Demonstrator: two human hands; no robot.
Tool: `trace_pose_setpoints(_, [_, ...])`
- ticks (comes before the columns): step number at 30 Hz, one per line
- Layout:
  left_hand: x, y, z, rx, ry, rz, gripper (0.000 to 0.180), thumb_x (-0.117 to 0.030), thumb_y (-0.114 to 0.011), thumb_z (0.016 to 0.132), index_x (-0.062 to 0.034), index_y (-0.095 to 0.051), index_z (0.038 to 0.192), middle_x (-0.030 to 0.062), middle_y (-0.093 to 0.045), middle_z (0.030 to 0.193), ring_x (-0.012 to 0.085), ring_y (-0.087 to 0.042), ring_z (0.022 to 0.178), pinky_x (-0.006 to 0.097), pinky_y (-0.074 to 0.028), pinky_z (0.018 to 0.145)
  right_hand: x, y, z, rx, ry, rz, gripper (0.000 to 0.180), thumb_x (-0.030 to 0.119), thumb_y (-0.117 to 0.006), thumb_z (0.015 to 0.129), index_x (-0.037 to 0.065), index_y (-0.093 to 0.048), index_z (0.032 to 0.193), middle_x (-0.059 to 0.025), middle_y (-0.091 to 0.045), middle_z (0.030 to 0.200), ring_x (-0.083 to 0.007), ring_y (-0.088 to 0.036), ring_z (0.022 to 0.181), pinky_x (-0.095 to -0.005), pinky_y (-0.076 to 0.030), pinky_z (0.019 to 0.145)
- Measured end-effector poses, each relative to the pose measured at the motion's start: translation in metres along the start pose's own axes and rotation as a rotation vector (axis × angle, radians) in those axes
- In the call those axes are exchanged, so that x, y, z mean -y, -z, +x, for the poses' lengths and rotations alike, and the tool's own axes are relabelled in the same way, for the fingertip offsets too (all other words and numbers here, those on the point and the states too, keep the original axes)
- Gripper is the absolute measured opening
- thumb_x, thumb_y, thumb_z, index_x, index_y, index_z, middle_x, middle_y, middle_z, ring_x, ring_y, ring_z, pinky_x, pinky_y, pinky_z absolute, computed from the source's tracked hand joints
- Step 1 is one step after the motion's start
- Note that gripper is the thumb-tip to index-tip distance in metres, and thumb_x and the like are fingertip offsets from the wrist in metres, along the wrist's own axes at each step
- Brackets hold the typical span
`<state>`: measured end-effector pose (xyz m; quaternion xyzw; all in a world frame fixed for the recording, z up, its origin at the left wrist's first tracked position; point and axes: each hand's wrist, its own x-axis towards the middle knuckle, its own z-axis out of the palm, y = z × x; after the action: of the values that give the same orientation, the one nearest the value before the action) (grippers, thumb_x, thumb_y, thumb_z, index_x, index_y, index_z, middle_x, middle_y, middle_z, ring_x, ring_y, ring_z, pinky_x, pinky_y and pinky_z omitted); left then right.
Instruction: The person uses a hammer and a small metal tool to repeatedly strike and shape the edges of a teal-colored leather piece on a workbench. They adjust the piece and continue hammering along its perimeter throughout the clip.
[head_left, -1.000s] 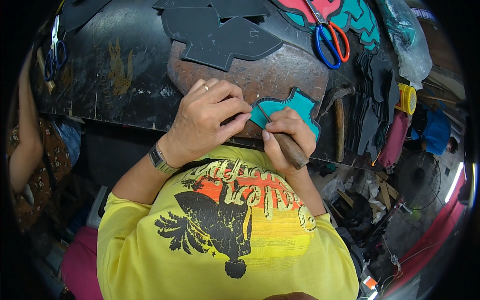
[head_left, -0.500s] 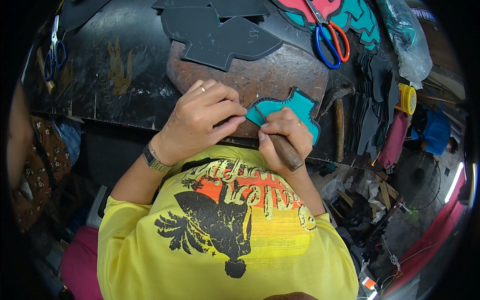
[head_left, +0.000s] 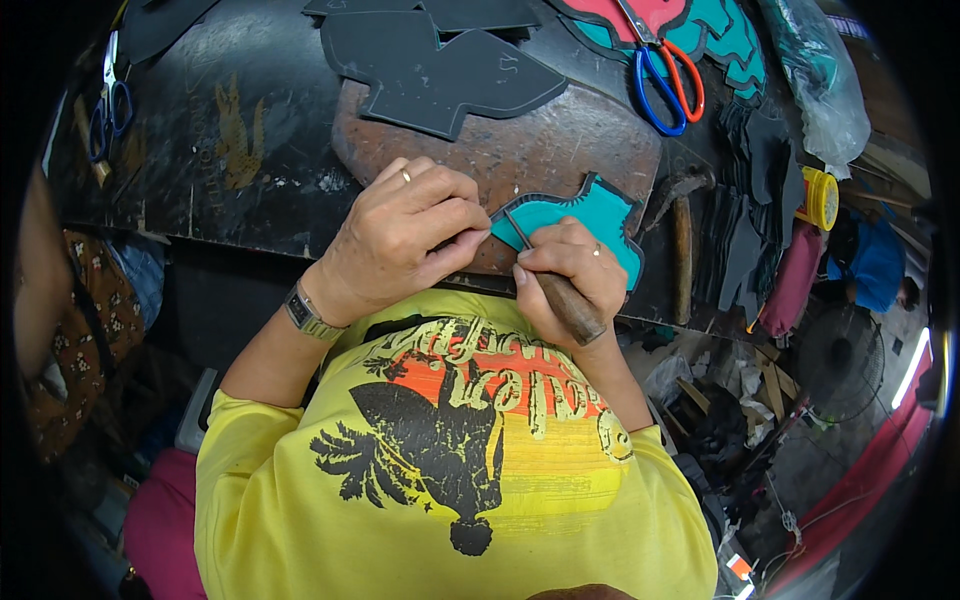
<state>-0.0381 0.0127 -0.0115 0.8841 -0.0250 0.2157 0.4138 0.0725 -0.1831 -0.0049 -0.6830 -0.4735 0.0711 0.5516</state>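
Observation:
A teal cut piece with a black folded edge (head_left: pixel 610 212) lies on a worn brown board (head_left: pixel 430 160) in front of me. Small pleats run along its curved upper left edge. My right hand (head_left: pixel 572 265) is closed around an awl (head_left: pixel 571 305); its wooden handle points down toward my body, and its thin metal shaft reaches over the teal surface near the pleats. At the left corner of the piece, my left hand (head_left: pixel 425 222) is closed, thumb and fingertips pinched at the edge. The fingers hide most of what they grip.
Black cut panels (head_left: pixel 440 75) lie beyond the board. Scissors with blue and red handles (head_left: pixel 668 90) rest on pink and teal pieces at far right. A hammer (head_left: pixel 682 245) and stacked black strips (head_left: pixel 735 210) sit right of the board. Other scissors (head_left: pixel 112 105) lie far left.
Hardly anything differs. Both hands keep their grip, and the awl's shaft has shifted very slightly on the teal piece. Objects at the right sit a few pixels further right.

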Motion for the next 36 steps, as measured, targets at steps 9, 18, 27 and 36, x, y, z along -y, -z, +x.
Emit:
trace_pose_setpoints(9, [0.0054,0.003,0.0025,0.017,-0.077,0.002,0.02,-0.002,-0.086,0.075,-0.006,-0.076,0.093,0.0044,-0.068,0.096,0.022,-0.065,0.084,0.036,-0.051,0.076,-0.0009,0.0018,0.0012,0.017,-0.014,0.037,0.022,-0.007,-0.076,0.068,0.002,-0.068,0.086,-0.0107,-0.068,0.08,-0.0239,-0.063,0.067,-0.0353,-0.049,0.061])
trace_pose_setpoints(18, [0.0044,0.0032,0.0028,0.011,-0.074,0.006,0.023,0.002,-0.086,0.073,-0.0052,-0.077,0.093,0.005,-0.069,0.095,0.0219,-0.066,0.083,0.036,-0.052,0.075,-0.0035,0.0054,0.002,0.088,0.026,0.034,0.022,-0.007,-0.077,0.073,0.001,-0.07,0.092,-0.0123,-0.071,0.083,-0.0221,-0.064,0.069,-0.0344,-0.048,0.064])
trace_pose_setpoints(27, [0.0049,0.0038,0.0025,0.021,-0.08,0.008,0.022,0.002,-0.086,0.073,-0.0044,-0.078,0.093,0.0055,-0.069,0.095,0.0224,-0.066,0.083,0.036,-0.052,0.075,-0.0059,0.0077,0.0035,0.128,0.023,0.07,0.019,-0.002,-0.078,0.074,0.001,-0.07,0.092,-0.0119,-0.071,0.081,-0.0226,-0.064,0.067,-0.0357,-0.045,0.065])
trace_pose_setpoints(36, [0.0061,0.0048,0.0008,0.044,-0.125,0.037,0.019,-0.01,-0.087,0.08,-0.0047,-0.076,0.094,0.0068,-0.068,0.099,0.0248,-0.064,0.085,0.037,-0.051,0.076,-0.0049,0.0092,0.0057,0.142,0.017,0.061,0.017,-0.001,-0.078,0.075,0.003,-0.071,0.089,-0.0093,-0.072,0.08,-0.0224,-0.065,0.069,-0.0362,-0.046,0.067])
